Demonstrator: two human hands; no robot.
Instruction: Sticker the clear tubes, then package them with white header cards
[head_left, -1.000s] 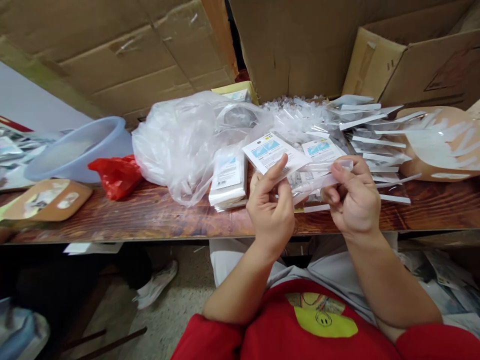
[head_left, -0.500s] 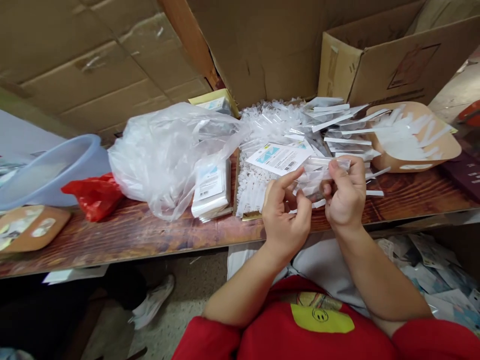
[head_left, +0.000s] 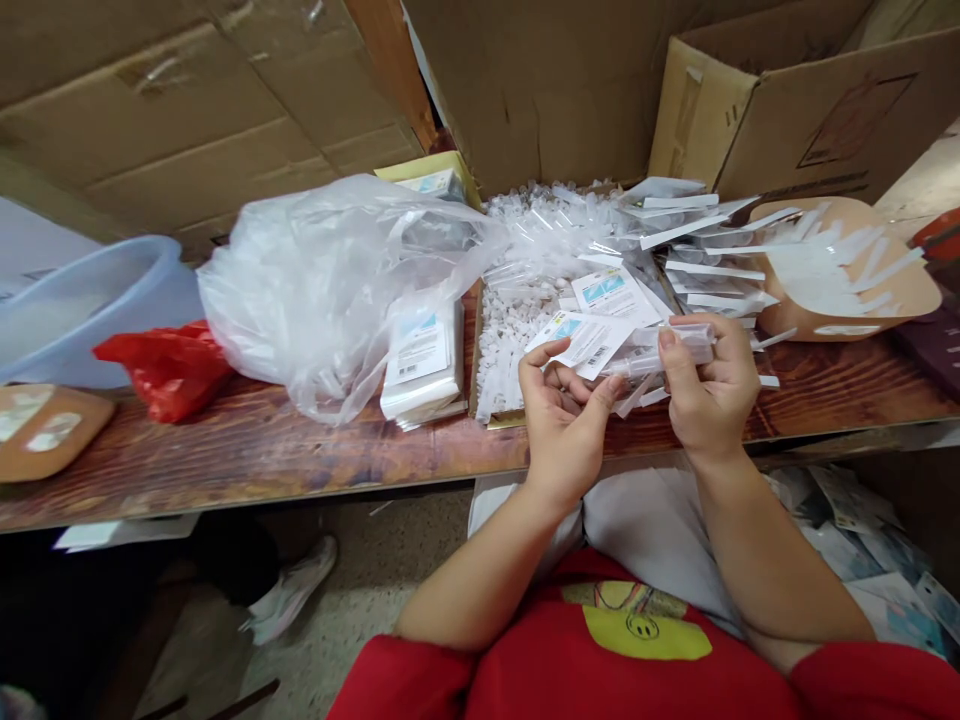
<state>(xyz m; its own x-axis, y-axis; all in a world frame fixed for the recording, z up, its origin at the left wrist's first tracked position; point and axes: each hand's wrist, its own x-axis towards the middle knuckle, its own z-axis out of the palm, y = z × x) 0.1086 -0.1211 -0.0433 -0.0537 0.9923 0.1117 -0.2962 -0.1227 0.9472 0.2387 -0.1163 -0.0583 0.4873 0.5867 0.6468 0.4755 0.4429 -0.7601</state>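
My right hand is closed around a small bunch of clear plastic tubes, thumb on top. The tubes point left, and a loose film-like piece hangs below them. My left hand has its fingers curled at the near edge of a white and blue printed card with a barcode. Its index finger overlaps the card's left corner, while the thumb reaches toward the ends of the tubes. Behind lies another printed card on a shallow tray heaped with small clear plastic pieces.
A stack of clear packets and a large plastic bag lie left of the tray. Farther left are a red bag and a blue basin. An orange bin holds white strips. Cardboard boxes stand behind.
The front printed card has slid toward me and right, baring more of the card behind. The tubes in my right hand show more clearly, and my left thumb and index finger are farther apart.
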